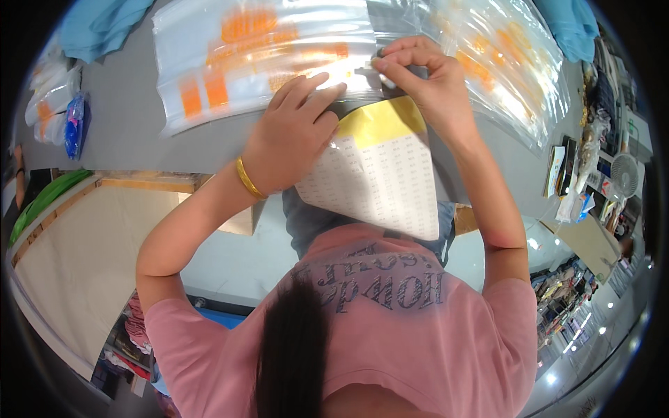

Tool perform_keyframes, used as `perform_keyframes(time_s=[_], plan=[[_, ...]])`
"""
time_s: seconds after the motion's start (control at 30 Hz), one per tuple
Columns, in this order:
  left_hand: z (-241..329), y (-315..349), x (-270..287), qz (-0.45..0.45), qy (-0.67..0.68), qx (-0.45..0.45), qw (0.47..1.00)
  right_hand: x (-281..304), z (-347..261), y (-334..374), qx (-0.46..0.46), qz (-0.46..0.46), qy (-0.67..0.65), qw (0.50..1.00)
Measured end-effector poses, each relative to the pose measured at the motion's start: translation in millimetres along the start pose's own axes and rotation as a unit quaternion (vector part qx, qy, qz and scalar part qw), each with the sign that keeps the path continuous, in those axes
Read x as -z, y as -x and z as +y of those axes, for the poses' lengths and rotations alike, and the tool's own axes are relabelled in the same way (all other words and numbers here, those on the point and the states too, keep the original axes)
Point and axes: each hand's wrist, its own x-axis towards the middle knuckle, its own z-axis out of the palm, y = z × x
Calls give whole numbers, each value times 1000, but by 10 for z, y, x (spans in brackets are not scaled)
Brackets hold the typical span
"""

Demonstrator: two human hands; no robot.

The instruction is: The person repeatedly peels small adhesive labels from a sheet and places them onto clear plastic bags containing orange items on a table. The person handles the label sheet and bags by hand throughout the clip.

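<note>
A stack of clear plastic bags [261, 59] with orange print lies flat on the grey table in front of me. My left hand [286, 139], a gold bangle at its wrist, rests over the stack's near edge with fingers spread. Beside its thumb is a sheet of small white labels [380, 177] with a yellow band; it slopes over the table edge toward my lap. My right hand [432, 76] has thumb and forefinger pinched at the stack's right edge. A small white piece [387, 81] shows at those fingertips, too small to name.
More orange-printed clear bags [512, 66] lie to the right on the table [209, 150]. Blue cloths [101, 28] sit at the far corners. A blue packet [74, 127] is at left. Right of the table are a fan [624, 174] and piled goods.
</note>
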Motion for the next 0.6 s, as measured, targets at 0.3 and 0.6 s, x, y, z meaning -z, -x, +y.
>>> perform_keyframes(time_s=[0.3,0.6], plan=[[21,16,-76,-12,-43,13,999,-263,214,-70,42,4,142,989],[42,-42,-36,-26,-76,24,996,-247,100,-200,206,175,410,871]])
